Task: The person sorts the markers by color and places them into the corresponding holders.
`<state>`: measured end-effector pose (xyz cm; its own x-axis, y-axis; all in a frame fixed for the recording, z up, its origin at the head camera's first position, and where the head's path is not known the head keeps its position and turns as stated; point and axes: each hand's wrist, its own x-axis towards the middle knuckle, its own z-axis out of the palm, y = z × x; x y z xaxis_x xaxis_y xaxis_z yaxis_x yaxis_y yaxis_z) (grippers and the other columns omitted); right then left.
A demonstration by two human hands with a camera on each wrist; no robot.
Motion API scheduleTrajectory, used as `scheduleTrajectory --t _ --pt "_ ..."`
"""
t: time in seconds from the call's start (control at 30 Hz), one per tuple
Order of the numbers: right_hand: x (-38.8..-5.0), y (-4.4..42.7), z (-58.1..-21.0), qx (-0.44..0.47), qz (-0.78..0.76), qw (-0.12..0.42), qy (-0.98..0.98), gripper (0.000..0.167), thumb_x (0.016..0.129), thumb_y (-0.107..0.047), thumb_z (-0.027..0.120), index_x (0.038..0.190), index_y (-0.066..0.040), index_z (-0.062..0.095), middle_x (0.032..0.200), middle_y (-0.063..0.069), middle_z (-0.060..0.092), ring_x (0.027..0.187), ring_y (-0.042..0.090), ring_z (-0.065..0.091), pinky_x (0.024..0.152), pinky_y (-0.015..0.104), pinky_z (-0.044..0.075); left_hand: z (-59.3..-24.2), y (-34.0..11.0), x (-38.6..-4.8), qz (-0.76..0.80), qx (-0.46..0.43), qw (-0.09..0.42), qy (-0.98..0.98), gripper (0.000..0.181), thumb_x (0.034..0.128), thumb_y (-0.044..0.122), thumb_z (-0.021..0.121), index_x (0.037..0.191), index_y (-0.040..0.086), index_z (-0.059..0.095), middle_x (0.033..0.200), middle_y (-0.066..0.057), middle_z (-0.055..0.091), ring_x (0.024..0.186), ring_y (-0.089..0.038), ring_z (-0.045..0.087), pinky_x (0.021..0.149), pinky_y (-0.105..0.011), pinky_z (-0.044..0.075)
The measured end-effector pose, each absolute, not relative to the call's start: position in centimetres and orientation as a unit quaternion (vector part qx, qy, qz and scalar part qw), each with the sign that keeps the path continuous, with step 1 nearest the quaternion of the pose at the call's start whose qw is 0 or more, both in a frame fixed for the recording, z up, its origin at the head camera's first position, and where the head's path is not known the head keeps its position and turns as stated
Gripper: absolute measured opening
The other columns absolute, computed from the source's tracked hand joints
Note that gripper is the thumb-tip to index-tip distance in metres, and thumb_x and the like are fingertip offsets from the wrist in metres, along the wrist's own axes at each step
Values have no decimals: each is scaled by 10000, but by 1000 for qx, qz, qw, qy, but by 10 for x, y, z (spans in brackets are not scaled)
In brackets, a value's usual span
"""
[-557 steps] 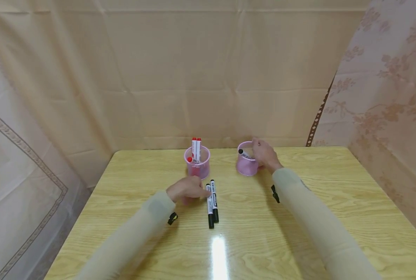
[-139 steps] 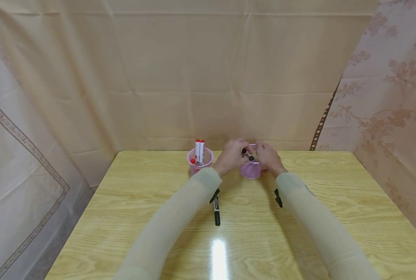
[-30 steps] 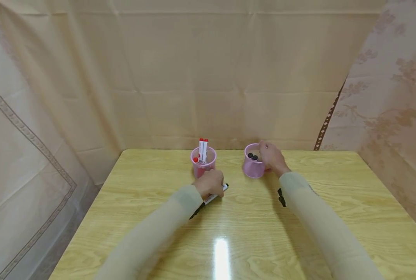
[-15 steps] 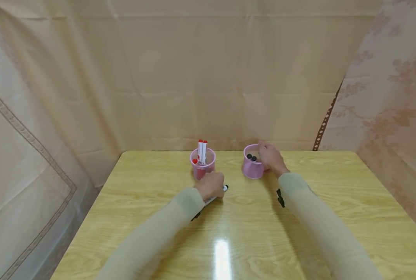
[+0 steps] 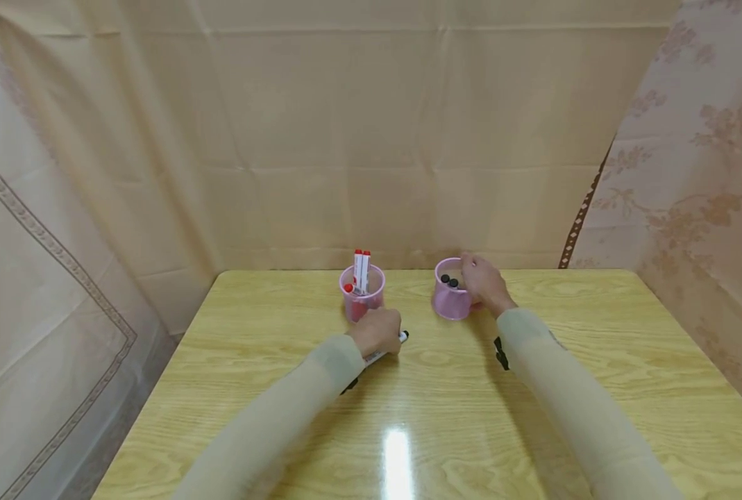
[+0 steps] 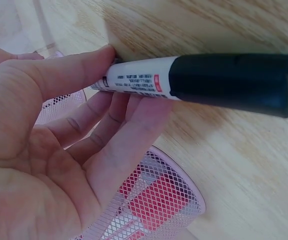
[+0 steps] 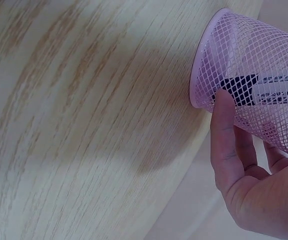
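My left hand (image 5: 378,330) pinches a black-capped whiteboard marker (image 6: 144,77) between thumb and fingers, low over the table. The marker's black cap points to the lower left in the head view. Just beyond that hand stands a pink mesh pen cup (image 5: 375,300) with several red-capped markers (image 5: 361,271) in it. My right hand (image 5: 484,280) holds a second pink mesh pen cup (image 5: 448,304) by its right side, with the fingers (image 7: 224,135) along the mesh. Two black marker ends (image 5: 449,281) show inside this cup, which stands upright on the table.
Both cups stand near the back edge of the wood-grain table (image 5: 483,417). Behind the table hangs a beige cloth (image 5: 321,139), and patterned cloths flank it on both sides. A bright light reflection (image 5: 398,458) lies at the table's front.
Earlier, two black markers lay on the table. One went into the right cup by my left hand, which then picked up the other. Over the last second both hands have hardly moved.
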<state>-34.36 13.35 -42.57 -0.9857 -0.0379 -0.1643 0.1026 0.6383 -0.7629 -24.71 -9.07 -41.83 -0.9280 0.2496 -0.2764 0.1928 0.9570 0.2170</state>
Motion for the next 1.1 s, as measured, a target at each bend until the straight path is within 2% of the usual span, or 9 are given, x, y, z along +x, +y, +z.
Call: scheduleTrajectory --t 0.33,0.5,0.6,0.77,0.93,1.03,1.1 --pt "-345 136 -425 14 -416 82 906 736 1065 -540 126 1569 -35 309 1530 300 366 1220 493 473 707 476 602 -417 -89 -249 82 128 164 975 116 821 109 716 747 100 627 705 -20 588 619 -165 543 553 -268 462" --pt "-346 136 -427 17 -425 84 901 735 1063 -547 141 1567 -40 316 1500 301 396 1188 485 494 709 485 603 -417 -90 -252 63 141 180 971 104 838 131 707 770 106 632 714 -15 599 632 -162 561 562 -266 478" --pt "-346 135 -429 20 -429 83 899 735 1061 -551 146 1567 -46 319 1498 302 397 1180 487 498 693 483 606 -419 -93 -253 64 150 183 969 113 815 135 737 765 115 638 718 -9 600 638 -158 566 561 -273 482" --pt "-345 134 -429 21 -426 83 901 739 1062 -551 145 1572 -42 308 1518 304 376 1187 493 496 684 482 607 -421 -99 -255 136 180 196 954 141 809 137 787 849 106 654 786 16 597 696 -127 545 603 -245 463" --pt "-344 135 -428 19 -426 92 900 748 1061 -566 146 1575 -44 296 1504 291 392 1189 478 494 727 489 601 -417 -102 -260 232 207 246 918 152 858 114 773 913 47 649 792 13 576 699 -106 531 605 -207 444" --pt "-344 135 -427 18 -425 96 900 756 1060 -574 140 1576 -41 289 1498 288 396 1191 473 493 750 493 596 -411 -102 -262 268 189 291 899 145 873 86 757 915 44 625 768 -13 567 677 -135 566 601 -241 525" --pt "-344 135 -426 17 -425 97 900 757 1061 -572 138 1576 -38 288 1478 289 411 1189 472 493 755 495 594 -406 -101 -263 284 167 320 888 138 888 79 739 920 60 606 775 -33 565 681 -165 593 615 -307 585"
